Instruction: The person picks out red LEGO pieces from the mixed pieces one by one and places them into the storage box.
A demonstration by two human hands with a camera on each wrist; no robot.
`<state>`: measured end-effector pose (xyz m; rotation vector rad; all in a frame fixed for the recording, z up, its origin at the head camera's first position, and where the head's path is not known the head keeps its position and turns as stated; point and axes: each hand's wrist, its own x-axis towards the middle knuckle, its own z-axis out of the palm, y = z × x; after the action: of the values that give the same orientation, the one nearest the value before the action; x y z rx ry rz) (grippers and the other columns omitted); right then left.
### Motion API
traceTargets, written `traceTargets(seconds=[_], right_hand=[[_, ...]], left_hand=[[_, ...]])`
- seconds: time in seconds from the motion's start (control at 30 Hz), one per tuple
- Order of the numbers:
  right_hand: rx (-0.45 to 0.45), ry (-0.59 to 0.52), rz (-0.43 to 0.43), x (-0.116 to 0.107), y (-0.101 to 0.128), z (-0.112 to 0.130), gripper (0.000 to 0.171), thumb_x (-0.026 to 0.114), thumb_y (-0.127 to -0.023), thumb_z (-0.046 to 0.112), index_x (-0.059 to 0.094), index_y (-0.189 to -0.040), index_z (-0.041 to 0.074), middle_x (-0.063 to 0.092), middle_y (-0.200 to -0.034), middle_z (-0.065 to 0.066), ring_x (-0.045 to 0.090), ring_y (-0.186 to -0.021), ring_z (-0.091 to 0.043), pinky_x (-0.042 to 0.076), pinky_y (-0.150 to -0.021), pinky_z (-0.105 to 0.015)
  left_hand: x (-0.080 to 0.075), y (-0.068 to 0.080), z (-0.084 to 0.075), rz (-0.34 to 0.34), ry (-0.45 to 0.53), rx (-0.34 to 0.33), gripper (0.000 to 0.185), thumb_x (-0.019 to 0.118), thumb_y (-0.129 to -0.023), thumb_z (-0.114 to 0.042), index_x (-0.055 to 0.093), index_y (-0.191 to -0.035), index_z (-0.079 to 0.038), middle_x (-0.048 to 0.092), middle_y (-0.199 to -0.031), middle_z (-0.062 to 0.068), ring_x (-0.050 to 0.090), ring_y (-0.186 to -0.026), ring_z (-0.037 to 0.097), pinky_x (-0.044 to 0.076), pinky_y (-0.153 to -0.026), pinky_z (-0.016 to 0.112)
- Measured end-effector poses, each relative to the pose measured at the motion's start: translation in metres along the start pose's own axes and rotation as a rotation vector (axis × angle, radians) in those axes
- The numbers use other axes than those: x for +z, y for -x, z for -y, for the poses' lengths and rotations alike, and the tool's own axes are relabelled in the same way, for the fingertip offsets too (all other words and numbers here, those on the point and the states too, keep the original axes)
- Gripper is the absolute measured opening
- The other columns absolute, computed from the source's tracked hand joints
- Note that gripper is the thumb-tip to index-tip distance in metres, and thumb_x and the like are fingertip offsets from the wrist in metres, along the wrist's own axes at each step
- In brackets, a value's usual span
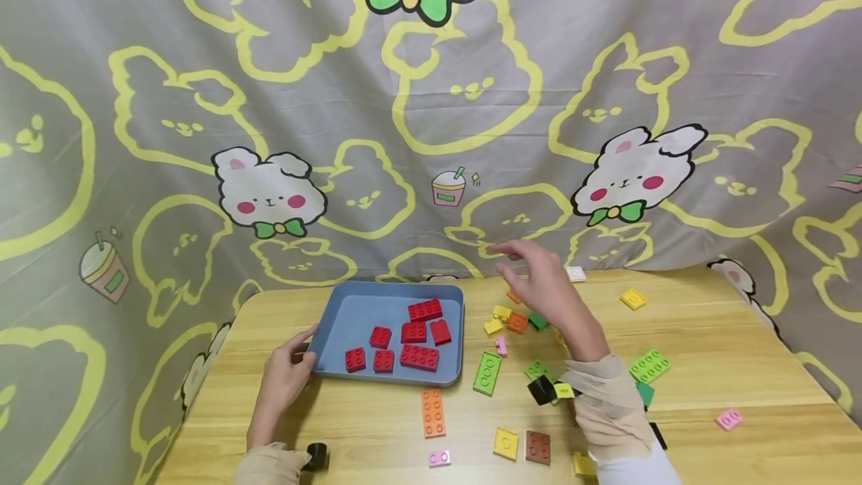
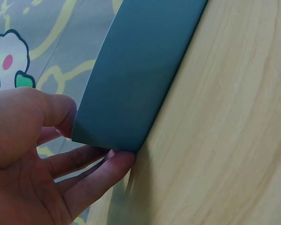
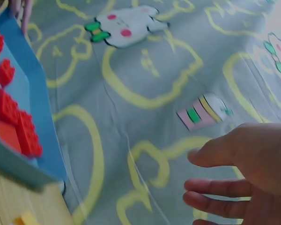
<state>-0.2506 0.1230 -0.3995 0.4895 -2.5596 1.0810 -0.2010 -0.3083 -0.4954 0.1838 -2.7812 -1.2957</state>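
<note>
A blue-grey tray (image 1: 390,304) lies on the table with several red toy bricks (image 1: 420,357) in it, all studs up or nearly so. At its left front corner, my left hand (image 1: 286,373) grips the tray. In the left wrist view the thumb of that hand (image 2: 33,140) is at the rim, and other fingers reach under the corner. My right hand (image 1: 542,283) is raised to the right of the tray, over the back of the table. Its fingers are loosely extended with nothing between them, as the right wrist view of the hand (image 3: 239,178) shows.
Right of the tray lie loose bricks, among them a light green one (image 1: 487,373) and a yellow one (image 1: 633,299). In front are an orange brick (image 1: 434,413), a pink one (image 1: 440,458) and a brown one (image 1: 538,447). A patterned curtain (image 1: 471,118) hangs behind the table.
</note>
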Motion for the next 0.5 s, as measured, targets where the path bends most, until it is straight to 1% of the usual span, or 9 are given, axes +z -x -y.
traceTargets(seconds=[0.17,0.27,0.37,0.5], right_hand=[[-0.001,0.018,-0.114,-0.011,0.016,-0.022,0.026,0.069,-0.095,0.003,0.071,-0.121,0.002,0.069,-0.119,-0.017,0.065,-0.106,-0.038,0.052,-0.089,-0.056],[0.018,0.024,-0.144,-0.016,0.022,-0.032,0.025,0.069,-0.095,0.002,0.071,-0.12,0.001,0.069,-0.118,-0.018,0.065,-0.105,-0.039,0.052,-0.088,-0.057],[0.08,0.03,-0.149,-0.019,0.03,-0.043,0.026,0.068,-0.095,0.001,0.069,-0.121,0.0,0.068,-0.119,-0.02,0.064,-0.107,-0.041,0.05,-0.089,-0.058],[0.223,0.052,-0.113,-0.02,0.04,-0.055,0.033,0.065,-0.096,0.004,0.065,-0.127,-0.005,0.065,-0.123,-0.027,0.062,-0.111,-0.045,0.049,-0.091,-0.06]], left_hand=[[-0.001,0.0,0.001,-0.004,0.006,0.001,0.052,0.052,-0.094,0.002,0.057,-0.146,-0.003,0.064,-0.124,0.034,0.066,-0.1,0.034,0.054,-0.063,0.024],[0.0,0.0,0.002,-0.01,0.007,0.006,0.052,0.052,-0.095,0.002,0.057,-0.146,-0.003,0.064,-0.124,0.034,0.067,-0.1,0.034,0.054,-0.064,0.024],[0.001,0.0,0.002,-0.012,0.006,0.006,0.052,0.052,-0.095,0.002,0.057,-0.146,-0.004,0.064,-0.124,0.034,0.067,-0.1,0.034,0.054,-0.064,0.024],[0.002,0.0,0.002,-0.015,0.004,0.0,0.052,0.052,-0.094,0.003,0.058,-0.146,-0.004,0.065,-0.123,0.033,0.067,-0.1,0.034,0.054,-0.065,0.024]])
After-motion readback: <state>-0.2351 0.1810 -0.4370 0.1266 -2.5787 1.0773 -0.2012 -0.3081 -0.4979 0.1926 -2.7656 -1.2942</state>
